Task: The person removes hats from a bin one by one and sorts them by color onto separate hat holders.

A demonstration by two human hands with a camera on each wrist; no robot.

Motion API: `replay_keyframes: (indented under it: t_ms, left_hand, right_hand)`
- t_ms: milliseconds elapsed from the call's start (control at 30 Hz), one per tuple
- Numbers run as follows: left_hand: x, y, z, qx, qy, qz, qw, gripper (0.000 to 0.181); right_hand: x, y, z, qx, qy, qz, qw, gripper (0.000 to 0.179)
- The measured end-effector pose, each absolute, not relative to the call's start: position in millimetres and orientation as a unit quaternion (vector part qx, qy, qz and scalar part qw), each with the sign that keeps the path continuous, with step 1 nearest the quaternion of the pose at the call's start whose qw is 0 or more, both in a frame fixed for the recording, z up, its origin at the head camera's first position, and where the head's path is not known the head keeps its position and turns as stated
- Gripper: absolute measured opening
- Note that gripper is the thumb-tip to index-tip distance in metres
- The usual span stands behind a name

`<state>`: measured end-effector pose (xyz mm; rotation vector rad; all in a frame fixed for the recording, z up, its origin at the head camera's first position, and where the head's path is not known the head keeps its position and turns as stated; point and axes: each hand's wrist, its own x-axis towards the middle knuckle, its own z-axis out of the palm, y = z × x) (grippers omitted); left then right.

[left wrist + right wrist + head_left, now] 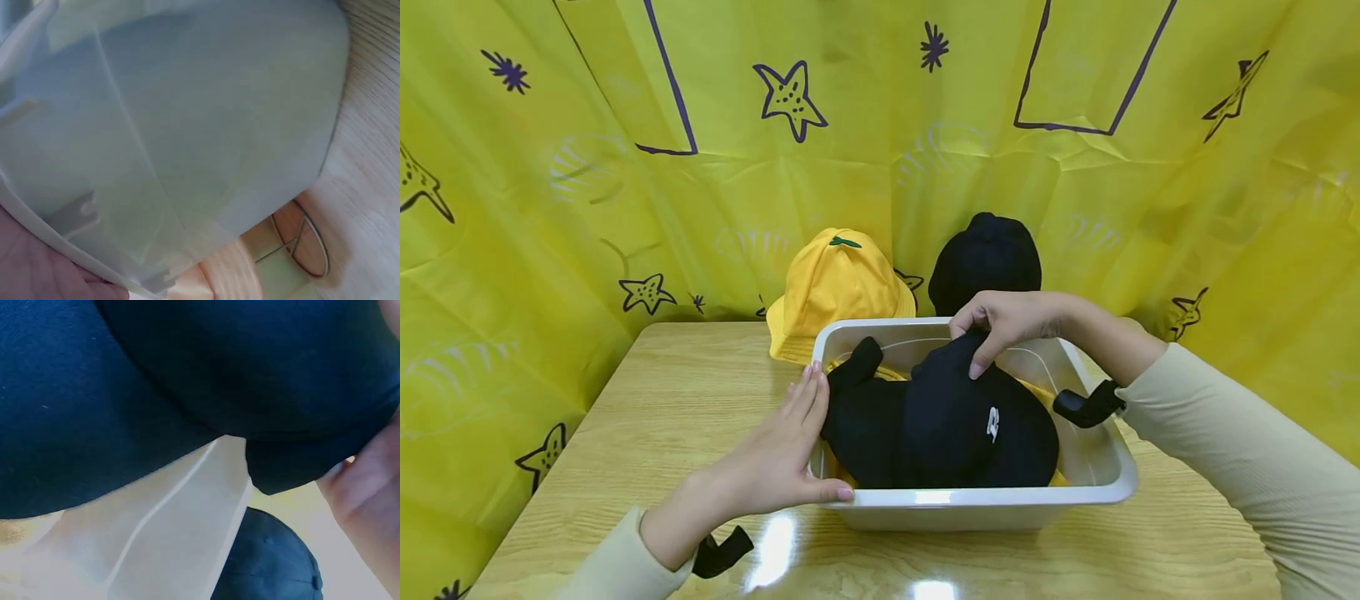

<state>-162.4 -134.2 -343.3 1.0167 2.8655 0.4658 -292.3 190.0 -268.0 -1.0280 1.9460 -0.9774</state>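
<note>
A white plastic bin (pixel 985 497) holds black caps over some yellow cloth. My right hand (pixel 1015 325) pinches the top edge of a black baseball cap (pixel 951 425) with a small white emblem; in the right wrist view this dark cap (pixel 187 375) fills the upper part, with the hand (pixel 375 481) at its right. Another black cap (pixel 857 417) lies at the bin's left end, partly covered. My left hand (pixel 775 458) rests against the bin's left rim, fingers extended and thumb along the front rim. The left wrist view shows the bin's outer wall (pixel 206 119).
Behind the bin stand a yellow bucket hat (pixel 842 292) with a green leaf detail and a black cap (pixel 987 262). A wire ring base (pixel 306 244) shows below the hat in the left wrist view. Beneath everything is a wooden table (pixel 700 400); a yellow patterned curtain (pixel 850 183) hangs behind.
</note>
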Motion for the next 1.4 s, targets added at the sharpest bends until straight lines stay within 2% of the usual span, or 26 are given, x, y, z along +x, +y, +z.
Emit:
replay_keyframes:
  t_ms: [233, 400, 533, 733, 867, 1033, 1167, 1233, 1333, 1400]
  left_hand:
    - [-163.3, -133.3, -340.5, 0.338, 0.935, 0.102, 0.013, 0.117]
    - [-159.5, -133.7, -339.1, 0.342, 0.934, 0.099, -0.012, 0.118]
    - [-157.9, -133.6, -337.4, 0.384, 0.915, 0.096, -0.081, 0.115]
    - [-163.8, -130.7, -328.9, 0.449, 0.853, 0.143, -0.225, 0.101]
    - [-170.9, -128.0, -319.7, 0.484, 0.81, 0.138, -0.301, 0.094]
    - [-176.4, -120.8, -305.5, 0.528, 0.77, 0.058, -0.353, 0.09]
    - [-179.9, -114.8, -299.8, 0.545, 0.75, 0.004, -0.375, 0.086]
    - [-182.7, -112.4, -299.1, 0.553, 0.736, -0.015, -0.389, 0.074]
    - [-188.1, -110.8, -298.7, 0.556, 0.714, -0.055, -0.422, 0.043]
    - [-192.2, -112.3, -297.2, 0.556, 0.695, -0.081, -0.448, 0.032]
  right_hand:
    - [-286.0, 204.7, -252.7, -0.417, 0.753, -0.431, 0.27, 0.012]
    - [-281.3, 213.8, -247.2, -0.419, 0.746, -0.471, 0.213, 0.015]
    - [-274.3, 216.4, -246.6, -0.389, 0.752, -0.502, 0.176, 0.018]
    - [-259.0, 210.6, -247.2, -0.35, 0.754, -0.545, 0.109, 0.018]
    - [-248.5, 204.9, -247.0, -0.318, 0.742, -0.587, 0.054, 0.019]
    - [-238.7, 199.3, -243.9, -0.276, 0.716, -0.641, 0.003, 0.022]
    - [-234.3, 193.7, -240.7, -0.244, 0.659, -0.711, -0.03, 0.025]
    - [-232.3, 190.8, -238.1, -0.223, 0.626, -0.746, -0.039, 0.026]
    - [-229.6, 187.8, -234.5, -0.197, 0.59, -0.782, -0.042, 0.025]
    - [-228.0, 187.0, -233.1, -0.185, 0.583, -0.79, -0.035, 0.024]
